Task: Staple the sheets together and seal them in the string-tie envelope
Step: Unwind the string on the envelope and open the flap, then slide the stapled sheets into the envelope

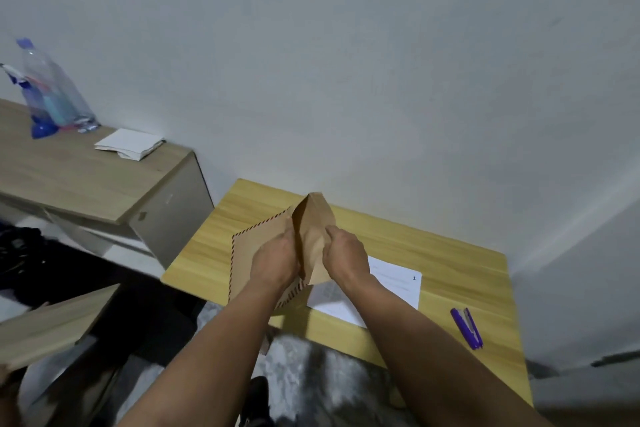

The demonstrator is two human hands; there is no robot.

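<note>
Both hands, left [275, 262] and right [343, 253], are gripping the envelope [256, 246]; spreading its mouth wide should ease the sheets [388, 282] in.

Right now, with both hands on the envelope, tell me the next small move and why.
Probably let the right hand release the flap and reach for the sheets. The left hand holds the envelope body, the flap stands lifted, and the sheets lie on the table outside it, stapler beside them. Whether they are stapled cannot be told.
</note>
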